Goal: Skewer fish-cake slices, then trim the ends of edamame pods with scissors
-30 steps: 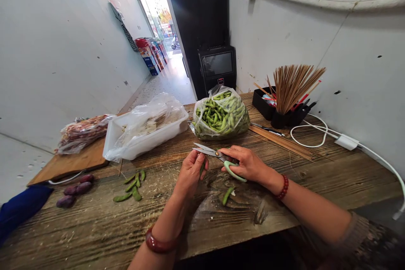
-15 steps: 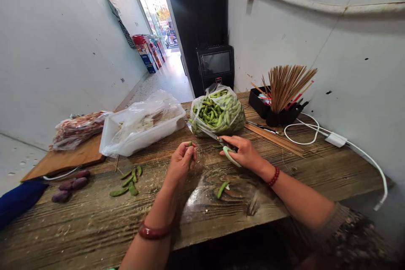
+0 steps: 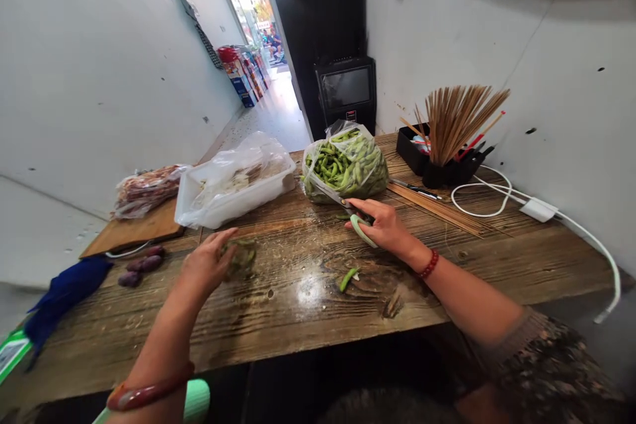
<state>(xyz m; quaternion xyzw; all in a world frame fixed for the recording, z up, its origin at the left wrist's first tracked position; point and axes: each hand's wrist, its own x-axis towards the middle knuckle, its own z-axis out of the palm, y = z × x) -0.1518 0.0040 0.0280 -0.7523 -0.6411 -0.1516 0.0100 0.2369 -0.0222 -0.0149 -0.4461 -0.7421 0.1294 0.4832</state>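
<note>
My left hand (image 3: 206, 266) is over the left part of the table with its fingers spread. Close beside its fingertips are several green edamame pods (image 3: 242, 257), smeared by motion. My right hand (image 3: 390, 226) grips scissors (image 3: 362, 230) with pale green handles, their blades pointing away toward a clear plastic bag of edamame pods (image 3: 342, 162). One single pod (image 3: 348, 279) lies on the wood nearer me, with a small white scrap by it.
A white plastic tub (image 3: 233, 202) with plastic film stands left of the bag. Behind it, bagged meat (image 3: 149, 191) rests on a cutting board (image 3: 136, 230). Purple tubers (image 3: 142, 266) and a blue cloth (image 3: 69, 295) lie left. Skewers (image 3: 460, 126), loose sticks (image 3: 437, 211) and a white cable (image 3: 540, 209) are right.
My left hand has moved left from in front of the bag to the loose pods, and the pod it pinched no longer shows in it. The right hand keeps the scissors; the view has shifted slightly.
</note>
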